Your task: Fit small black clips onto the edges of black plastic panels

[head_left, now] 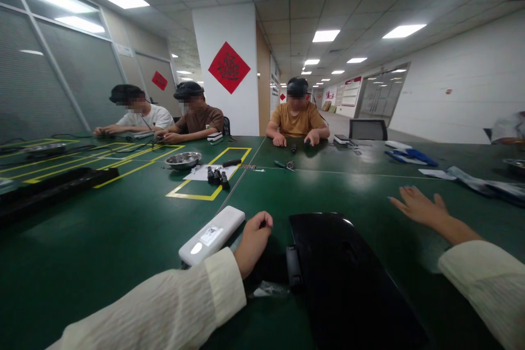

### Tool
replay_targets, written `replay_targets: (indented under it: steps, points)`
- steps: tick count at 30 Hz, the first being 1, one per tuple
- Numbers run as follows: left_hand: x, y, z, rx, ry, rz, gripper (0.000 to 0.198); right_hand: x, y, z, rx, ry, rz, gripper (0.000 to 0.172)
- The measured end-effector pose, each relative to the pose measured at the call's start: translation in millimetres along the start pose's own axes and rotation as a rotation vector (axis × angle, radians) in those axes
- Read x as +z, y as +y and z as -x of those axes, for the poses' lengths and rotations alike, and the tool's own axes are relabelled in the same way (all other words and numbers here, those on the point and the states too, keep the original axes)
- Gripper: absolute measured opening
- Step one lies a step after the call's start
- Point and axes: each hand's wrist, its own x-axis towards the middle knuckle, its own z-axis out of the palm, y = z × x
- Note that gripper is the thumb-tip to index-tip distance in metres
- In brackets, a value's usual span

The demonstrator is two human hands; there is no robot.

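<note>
In the head view my left hand (253,240) is curled with its fingers pressed together, between a long white box (229,221) and a glossy black panel (348,262). Whether anything is in those fingers is hidden. Off to the right, my right hand (424,209) is stretched out with fingers spread, low over the green table and apart from the panel. The panel lies in front of me, with a dark block (293,268) at its left edge. Beneath my left wrist lies a crumpled clear plastic piece (270,289).
Several black parts (218,176) stand by a paper sheet inside yellow tape, beside a metal bowl (184,160). Pliers (284,164) lie farther back. A long black tray (61,188) is at left, blue cloth items (412,156) at right. A person (298,117) sits opposite; others sit at left.
</note>
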Motion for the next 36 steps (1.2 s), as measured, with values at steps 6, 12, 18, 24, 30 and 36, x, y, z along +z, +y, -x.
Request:
replay_targets:
  steps: [6,12,18,24,30,36]
  points:
    - [-0.1,1.1,0.7,0.019,-0.002,-0.006,0.013,-5.5,-77.9,37.4,-0.406,-0.255,-0.101,0.062]
    - [0.2,4.3,2.5,0.011,-0.003,-0.003,0.012,-12.4,-99.8,65.5,-0.506,-0.443,-0.243,0.07]
    - [-0.1,5.7,2.6,-0.011,-0.014,0.012,0.012,-0.9,-91.6,65.2,-0.396,-0.442,-0.34,0.076]
    - [-1.5,6.1,2.1,-0.017,0.032,0.134,0.015,-34.8,-140.4,101.6,-0.58,-0.096,-0.425,0.054]
    - [-1.6,8.5,2.8,-0.008,0.085,0.13,0.011,-76.3,-202.2,158.9,-0.902,-0.315,-0.503,0.06]
    - [-1.9,6.0,0.4,-0.058,0.086,0.158,0.016,-70.5,-218.3,172.6,-0.828,-0.229,-0.517,0.04]
